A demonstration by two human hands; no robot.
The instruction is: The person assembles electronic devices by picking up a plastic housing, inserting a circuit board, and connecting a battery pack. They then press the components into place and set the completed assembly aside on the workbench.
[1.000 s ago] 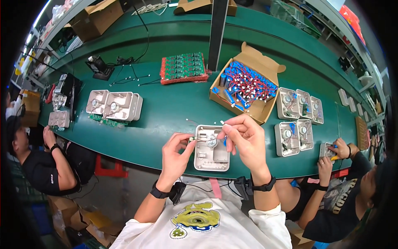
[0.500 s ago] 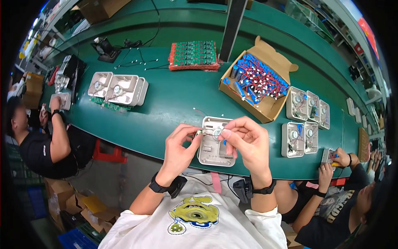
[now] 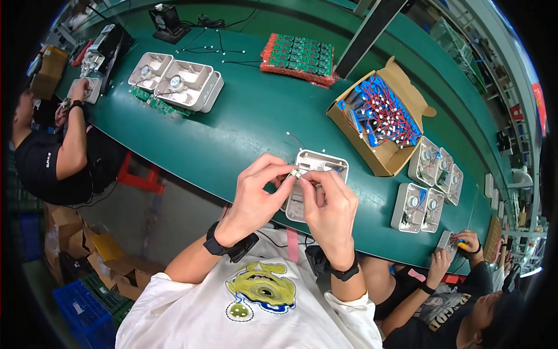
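On the green worktop (image 3: 244,128), the open cardboard box (image 3: 392,165) with blue cells (image 3: 365,100) stands beyond the grey housing (image 3: 295,207) and to its right, while the housing itself lies open beneath the person's hands. The left hand (image 3: 261,189) and the right hand (image 3: 331,206) are both closed at the fingertips, gripping the white connector (image 3: 297,173) over the housing's upper left edge. The step in hand seems to be joining this connector, whose seating is too small to tell, and the next move would call for a straight, gentle push.
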